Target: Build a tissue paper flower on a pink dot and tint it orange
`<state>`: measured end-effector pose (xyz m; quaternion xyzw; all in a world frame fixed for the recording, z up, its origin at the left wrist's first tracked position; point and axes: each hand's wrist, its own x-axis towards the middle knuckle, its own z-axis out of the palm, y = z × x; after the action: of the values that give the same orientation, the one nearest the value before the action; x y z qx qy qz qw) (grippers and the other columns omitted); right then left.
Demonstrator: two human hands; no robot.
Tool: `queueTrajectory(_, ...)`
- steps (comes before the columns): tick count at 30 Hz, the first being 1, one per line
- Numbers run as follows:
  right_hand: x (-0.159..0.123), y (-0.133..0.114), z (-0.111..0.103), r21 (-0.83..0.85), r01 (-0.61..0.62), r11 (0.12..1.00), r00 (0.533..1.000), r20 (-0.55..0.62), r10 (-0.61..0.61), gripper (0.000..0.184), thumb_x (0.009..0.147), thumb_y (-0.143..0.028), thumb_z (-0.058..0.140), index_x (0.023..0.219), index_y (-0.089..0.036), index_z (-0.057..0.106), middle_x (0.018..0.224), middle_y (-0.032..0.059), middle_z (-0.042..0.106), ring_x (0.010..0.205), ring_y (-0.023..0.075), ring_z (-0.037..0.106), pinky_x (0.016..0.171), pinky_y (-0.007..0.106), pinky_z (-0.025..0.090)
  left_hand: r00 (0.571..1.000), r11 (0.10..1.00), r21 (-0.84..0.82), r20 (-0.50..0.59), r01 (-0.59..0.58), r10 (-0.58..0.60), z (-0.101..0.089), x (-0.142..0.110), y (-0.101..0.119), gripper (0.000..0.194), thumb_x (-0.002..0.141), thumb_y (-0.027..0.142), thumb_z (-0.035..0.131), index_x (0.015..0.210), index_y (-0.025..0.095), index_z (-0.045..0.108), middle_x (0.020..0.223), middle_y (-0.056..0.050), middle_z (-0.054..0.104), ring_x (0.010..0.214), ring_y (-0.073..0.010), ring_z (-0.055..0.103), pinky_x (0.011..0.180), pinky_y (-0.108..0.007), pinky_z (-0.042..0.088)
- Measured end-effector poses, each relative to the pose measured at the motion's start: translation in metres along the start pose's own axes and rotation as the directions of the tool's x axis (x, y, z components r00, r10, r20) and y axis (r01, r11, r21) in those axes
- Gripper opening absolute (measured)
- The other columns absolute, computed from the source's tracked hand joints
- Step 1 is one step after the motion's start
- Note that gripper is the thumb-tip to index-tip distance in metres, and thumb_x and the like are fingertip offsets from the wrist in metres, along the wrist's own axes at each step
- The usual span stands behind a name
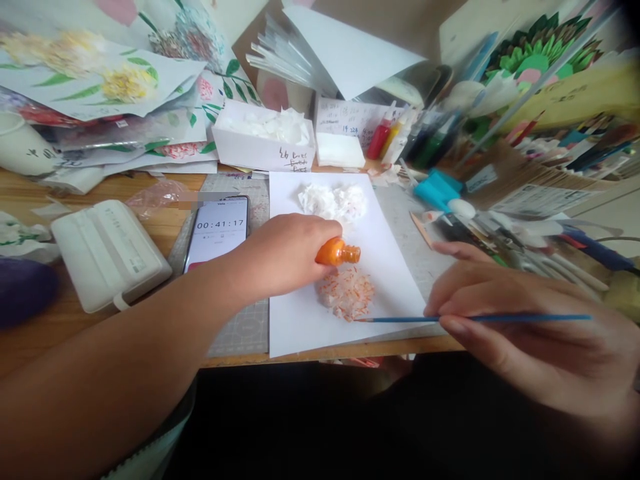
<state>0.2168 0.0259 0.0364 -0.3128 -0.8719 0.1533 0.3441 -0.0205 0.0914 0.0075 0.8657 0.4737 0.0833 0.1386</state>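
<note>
My left hand (295,253) is closed around a small bottle of orange paint (331,253), tilted on its side with its uncapped neck pointing right. Pinched between thumb and fingers of my right hand (520,320) is a thin blue paintbrush (405,320). Its tip touches or nearly touches the lower edge of a ruffled white paper flower (347,293) with orange-tinted edges. The flower lies on a white sheet of paper (300,333), just below the bottle. Two white crumpled paper flowers (333,201) rest higher on the sheet, beyond my left hand.
Left of the sheet lie a phone (220,223) showing a timer and a white power bank (110,253). A white box of tissue pieces (265,137) stands behind, with paint bottles (387,137) to its right. Pens and tools (480,237) crowd the right side.
</note>
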Motion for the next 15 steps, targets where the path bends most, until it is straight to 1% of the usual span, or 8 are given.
queueTrajectory(3,0.001,-0.0004,0.0007,-0.007,-0.019,1.0,1.0,-0.02,0.019,0.018,0.072,-0.006,0.061,0.081,-0.021,0.063,0.065,-0.0013,0.066,0.062,0.0165,0.066,0.097,0.049,0.045,1.0,1.0,-0.006,0.002,0.0,0.0,-0.0001,-0.0001,-0.0001,0.01,0.07,0.029,0.054,0.069,0.021,0.048,0.067,0.003,0.055,0.062,-0.0137,0.05,0.054,-0.026,0.029)
queueTrajectory(8,0.004,0.0011,0.0015,0.011,0.048,0.999,0.998,0.048,-0.048,0.016,0.073,-0.007,0.061,0.081,-0.021,0.062,0.063,-0.0024,0.066,0.058,0.0156,0.065,0.094,0.048,0.046,1.0,1.0,-0.016,0.006,0.0,0.0,-0.0009,-0.0001,0.0004,0.01,0.071,0.029,0.055,0.069,0.021,0.049,0.068,0.003,0.056,0.063,-0.0142,0.051,0.055,-0.025,0.03)
queueTrajectory(14,0.0007,0.0039,0.0001,-0.013,0.027,1.0,0.999,-0.019,-0.027,0.018,0.071,-0.01,0.064,0.082,-0.024,0.062,0.065,-0.0035,0.067,0.061,0.0169,0.066,0.096,0.048,0.046,1.0,1.0,-0.029,0.005,0.011,-0.011,-0.0012,-0.0008,0.0011,0.01,0.07,0.029,0.055,0.069,0.021,0.05,0.067,0.003,0.057,0.062,-0.0139,0.051,0.054,-0.026,0.031)
queueTrajectory(15,0.0008,0.0038,0.0002,-0.017,0.026,1.0,1.0,-0.015,-0.027,0.018,0.071,-0.01,0.063,0.082,-0.025,0.062,0.065,-0.0037,0.067,0.06,0.0167,0.066,0.096,0.047,0.046,1.0,1.0,-0.026,0.002,0.013,-0.013,-0.0012,-0.0008,0.0013,0.01,0.07,0.029,0.055,0.068,0.021,0.05,0.067,0.003,0.057,0.061,-0.0139,0.051,0.054,-0.026,0.031)
